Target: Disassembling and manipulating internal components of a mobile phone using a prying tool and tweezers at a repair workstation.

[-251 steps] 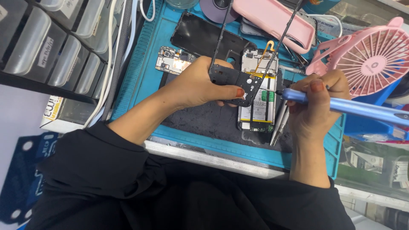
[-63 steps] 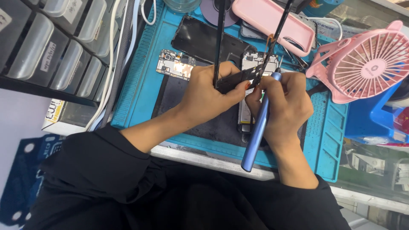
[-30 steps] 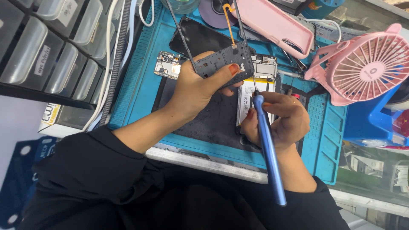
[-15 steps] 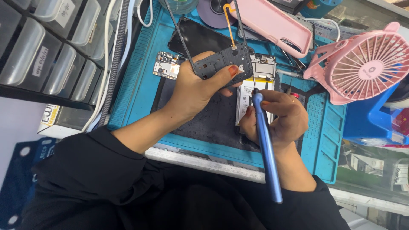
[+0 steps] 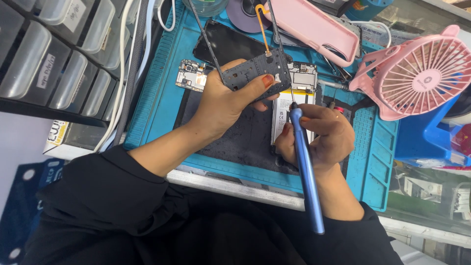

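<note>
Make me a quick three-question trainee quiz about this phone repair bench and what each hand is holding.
1. True or false: the right hand holds a blue screwdriver.
2. What does the left hand hold up? A) dark plastic cover plate B) pink fan C) tweezers
3. What colour is the work mat under the opened phone?

Key: 1 true; 2 A; 3 teal blue.
</note>
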